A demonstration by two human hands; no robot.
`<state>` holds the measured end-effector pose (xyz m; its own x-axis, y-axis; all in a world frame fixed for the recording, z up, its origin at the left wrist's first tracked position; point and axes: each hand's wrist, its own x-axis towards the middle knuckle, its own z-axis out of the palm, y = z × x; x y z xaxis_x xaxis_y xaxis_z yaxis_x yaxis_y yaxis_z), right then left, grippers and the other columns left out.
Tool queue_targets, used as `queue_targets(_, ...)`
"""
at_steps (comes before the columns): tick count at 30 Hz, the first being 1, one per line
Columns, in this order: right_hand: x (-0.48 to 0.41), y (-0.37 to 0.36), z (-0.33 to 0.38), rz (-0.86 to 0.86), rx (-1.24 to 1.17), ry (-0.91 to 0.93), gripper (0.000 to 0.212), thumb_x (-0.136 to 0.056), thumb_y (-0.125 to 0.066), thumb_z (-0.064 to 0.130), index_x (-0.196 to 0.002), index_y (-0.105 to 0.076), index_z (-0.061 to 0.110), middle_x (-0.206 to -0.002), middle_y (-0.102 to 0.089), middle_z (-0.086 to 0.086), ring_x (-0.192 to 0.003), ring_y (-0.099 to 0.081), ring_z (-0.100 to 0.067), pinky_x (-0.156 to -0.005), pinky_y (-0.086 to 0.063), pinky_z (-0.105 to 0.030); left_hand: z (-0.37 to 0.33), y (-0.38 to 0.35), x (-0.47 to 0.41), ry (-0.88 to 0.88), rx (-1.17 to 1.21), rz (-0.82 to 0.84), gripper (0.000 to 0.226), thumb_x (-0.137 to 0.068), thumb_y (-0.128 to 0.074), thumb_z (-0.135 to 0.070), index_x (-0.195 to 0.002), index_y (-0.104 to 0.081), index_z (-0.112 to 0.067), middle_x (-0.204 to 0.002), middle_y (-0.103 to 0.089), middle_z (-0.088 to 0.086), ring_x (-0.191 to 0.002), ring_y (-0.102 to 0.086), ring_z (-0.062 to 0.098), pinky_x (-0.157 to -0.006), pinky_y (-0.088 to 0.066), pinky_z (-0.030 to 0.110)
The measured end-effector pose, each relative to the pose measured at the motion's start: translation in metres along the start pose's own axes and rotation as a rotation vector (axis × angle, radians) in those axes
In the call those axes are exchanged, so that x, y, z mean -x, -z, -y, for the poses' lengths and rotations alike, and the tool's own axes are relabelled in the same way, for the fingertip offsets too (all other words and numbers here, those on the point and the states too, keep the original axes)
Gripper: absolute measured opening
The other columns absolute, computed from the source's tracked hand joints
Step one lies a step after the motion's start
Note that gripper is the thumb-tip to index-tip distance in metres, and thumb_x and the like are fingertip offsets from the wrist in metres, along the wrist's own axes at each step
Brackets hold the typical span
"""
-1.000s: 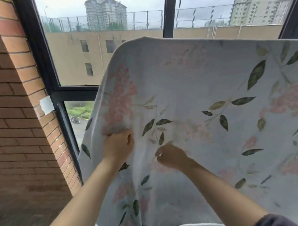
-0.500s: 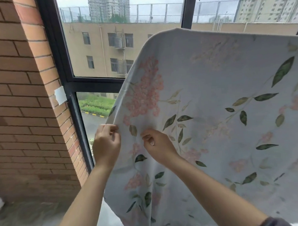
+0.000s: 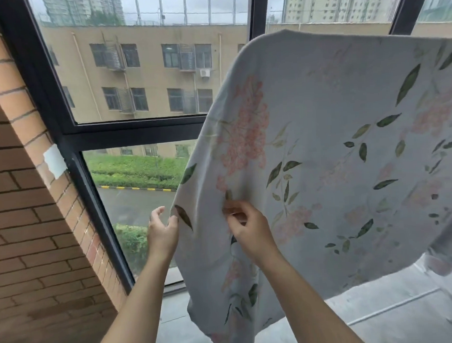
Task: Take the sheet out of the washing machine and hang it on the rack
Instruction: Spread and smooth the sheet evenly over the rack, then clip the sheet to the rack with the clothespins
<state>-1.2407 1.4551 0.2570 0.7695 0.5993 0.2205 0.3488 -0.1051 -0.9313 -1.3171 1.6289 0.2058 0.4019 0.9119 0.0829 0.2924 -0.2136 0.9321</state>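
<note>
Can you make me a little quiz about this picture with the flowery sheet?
1. True or false: the sheet hangs in front of a window.
2. The flowers on the sheet are: A blue, B pink, C yellow.
3. Which of the hands is pinching the sheet?

Key: 1 true. 2 B. 3 the right hand.
</note>
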Motion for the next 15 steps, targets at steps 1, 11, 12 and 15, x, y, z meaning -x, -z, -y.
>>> queue_targets(1,0.004,-0.003,-0.001,-0.015,-0.005,-0.011,0.021,-0.089,-0.054,0.010,-0.106,-0.064,0.019,-0.098,-0.065,0.014,-0.088,-0.059,0.002,-0.078,-0.046,-0.009,0.003,0.000,-0.004,0.051,0.041,0.055,0.043,-0.093,-0.051,-0.023,-0.132,-0.041,-0.008,-0.133,-0.049,0.015,-0.117,-0.050,0.031,-0.090,-0.040,0.035)
queue_targets(11,0.031,-0.020,0.015,-0.038,-0.031,-0.007,0.035,-0.088,-0.063,0.023,-0.119,-0.050,0.032,-0.109,-0.062,0.011,-0.098,-0.059,0.001,-0.082,-0.047,-0.016,-0.044,0.037,0.006,0.054,0.967,0.633,0.039,-0.088,-0.049,0.002,-0.123,-0.048,-0.016,-0.093,-0.068,0.011,-0.075,-0.067,0.017,-0.065,-0.056,0.027)
queue_targets(12,0.035,-0.022,0.019,0.005,-0.013,-0.002,0.047,-0.085,-0.067,0.031,-0.126,-0.043,0.035,-0.113,-0.059,0.014,-0.102,-0.056,0.002,-0.083,-0.046,-0.017,-0.058,0.044,0.009,-0.060,0.951,0.729,0.044,-0.085,-0.054,-0.002,-0.125,-0.050,-0.018,-0.098,-0.067,0.012,-0.082,-0.065,0.020,-0.070,-0.055,0.030)
queue_targets(15,0.039,-0.030,0.030,0.058,0.066,-0.018,0.081,-0.073,-0.075,0.044,-0.137,-0.025,0.041,-0.116,-0.048,0.025,-0.109,-0.049,0.006,-0.086,-0.043,-0.016,-0.095,0.060,0.022,-0.394,0.709,0.936,0.052,-0.075,-0.055,-0.022,-0.127,-0.054,-0.019,-0.116,-0.061,0.013,-0.099,-0.059,0.024,-0.080,-0.050,0.030)
